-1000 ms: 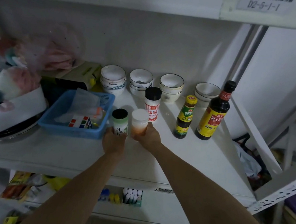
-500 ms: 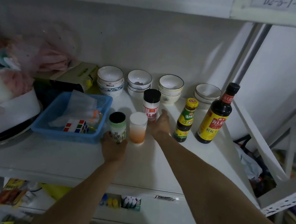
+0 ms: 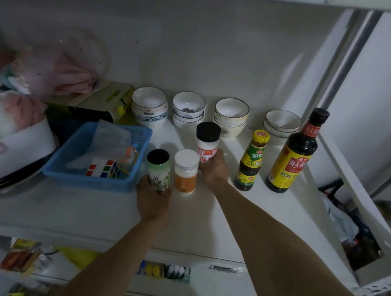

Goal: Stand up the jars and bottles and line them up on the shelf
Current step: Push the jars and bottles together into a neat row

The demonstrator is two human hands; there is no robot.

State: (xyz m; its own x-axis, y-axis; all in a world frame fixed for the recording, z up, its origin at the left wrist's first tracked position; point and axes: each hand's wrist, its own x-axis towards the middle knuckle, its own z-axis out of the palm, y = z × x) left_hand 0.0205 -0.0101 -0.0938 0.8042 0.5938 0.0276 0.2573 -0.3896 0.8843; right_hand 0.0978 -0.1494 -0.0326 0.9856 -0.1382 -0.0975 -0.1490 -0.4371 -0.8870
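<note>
Five containers stand upright on the white shelf [image 3: 202, 230]. My left hand [image 3: 152, 198] grips the base of a green-labelled jar with a black lid [image 3: 158, 167]. Right beside it stands an orange jar with a white lid [image 3: 185, 170], free of both hands. My right hand [image 3: 213, 171] is closed around the lower part of a white jar with a black lid and red label [image 3: 207, 140], which sits further back. A small sauce bottle with a yellow cap [image 3: 252, 160] and a tall dark soy sauce bottle [image 3: 292, 152] stand to the right.
Stacked white bowls [image 3: 230, 117] line the back of the shelf. A blue basket [image 3: 101, 156] holding a colour cube and plastic wrap sits left of the jars. Bags and a white bin crowd the far left. A slanted shelf brace [image 3: 360, 195] rises at the right.
My right hand let go of the orange jar, reached back past it and closed on the red-labelled jar. My left hand stayed on the green-labelled jar.
</note>
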